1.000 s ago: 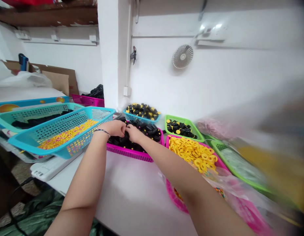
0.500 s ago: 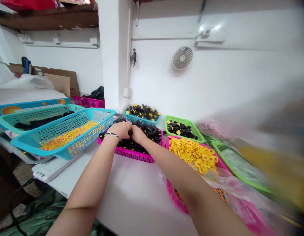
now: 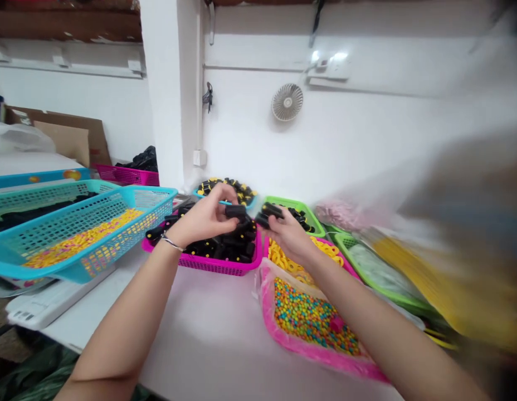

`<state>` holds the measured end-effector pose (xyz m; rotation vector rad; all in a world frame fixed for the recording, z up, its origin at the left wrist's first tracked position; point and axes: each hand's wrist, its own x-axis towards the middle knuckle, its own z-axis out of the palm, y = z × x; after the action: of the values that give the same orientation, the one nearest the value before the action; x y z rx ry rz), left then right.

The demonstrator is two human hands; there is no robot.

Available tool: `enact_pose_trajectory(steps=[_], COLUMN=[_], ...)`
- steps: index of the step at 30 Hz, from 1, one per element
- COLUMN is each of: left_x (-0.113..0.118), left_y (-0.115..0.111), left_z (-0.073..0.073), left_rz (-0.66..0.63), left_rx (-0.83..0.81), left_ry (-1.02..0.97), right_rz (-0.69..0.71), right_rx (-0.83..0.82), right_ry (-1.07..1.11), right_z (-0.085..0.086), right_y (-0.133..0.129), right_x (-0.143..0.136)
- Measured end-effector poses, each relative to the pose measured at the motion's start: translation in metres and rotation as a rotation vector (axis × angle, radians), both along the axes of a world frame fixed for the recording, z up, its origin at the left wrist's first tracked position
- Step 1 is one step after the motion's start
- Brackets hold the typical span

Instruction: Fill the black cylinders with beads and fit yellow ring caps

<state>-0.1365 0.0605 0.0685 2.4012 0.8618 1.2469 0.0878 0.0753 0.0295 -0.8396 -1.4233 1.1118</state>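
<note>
My left hand [image 3: 206, 217], with a bracelet at the wrist, is closed on a black cylindrical piece [image 3: 235, 211] between thumb and fingers. In my right hand [image 3: 292, 235] are black cylindrical pieces [image 3: 272, 210], one showing a small yellow dot; blur hides how many. Both hands are raised above a magenta basket [image 3: 216, 265] heaped with more of these black pieces [image 3: 219, 245], some with yellow or pink dots at their ends. The two hands are a little apart, the right one over the basket's right edge.
On the left stands a blue basket [image 3: 87, 257] of small yellow and pink bits. Yellow rings [image 3: 283, 257] and a pink-rimmed tray [image 3: 279, 333] of multicoloured beads lie at right. Behind are a green basket [image 3: 317, 223] and a blue basket [image 3: 250, 201]. A fan [image 3: 287, 102] hangs on the wall.
My hands, together down in the magenta basket before, have risen and parted, each now with black pieces showing. The view has turned slightly right, and the bead tray is uncovered.
</note>
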Motion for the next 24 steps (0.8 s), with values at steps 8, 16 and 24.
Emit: enact_pose_trajectory(steps=[8,16,24], left_x=[0.091,0.152,0.167], left_y=[-0.029,-0.062,-0.069], left_z=[-0.041,-0.043,-0.052], left_rz=[-0.140,-0.266,-0.381], left_rx=[-0.068,-0.281,-0.367], left_ry=[-0.198,-0.666,-0.752], right_rz=[-0.050,-0.198,-0.241], right_rx=[-0.048,0.145,0.202], right_ry=[0.055,0.061,0.042], right_z=[-0.002,-0.006,-0.014], right_y=[-0.096,-0.109,-0.115], right_x=[0.071,0.075,0.064])
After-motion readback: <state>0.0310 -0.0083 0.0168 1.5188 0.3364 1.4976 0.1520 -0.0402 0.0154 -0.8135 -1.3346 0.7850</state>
